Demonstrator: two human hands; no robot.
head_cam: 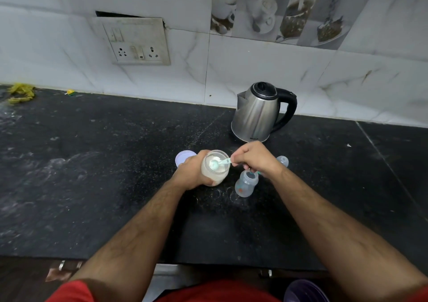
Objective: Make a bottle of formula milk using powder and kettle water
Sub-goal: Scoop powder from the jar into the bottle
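Note:
My left hand grips an open clear jar of white powder, tilted toward me on the black counter. My right hand pinches the handle of a small teal scoop, whose bowl sits heaped with powder inside the jar's mouth. An open baby bottle stands just right of the jar, below my right hand. The bottle's cap with teat lies behind my right wrist. A steel kettle with a black handle stands farther back by the wall.
The jar's round white lid lies behind my left hand. A switch and socket plate is on the tiled wall. Yellow scraps lie at the far left of the counter. A purple container shows below the counter edge.

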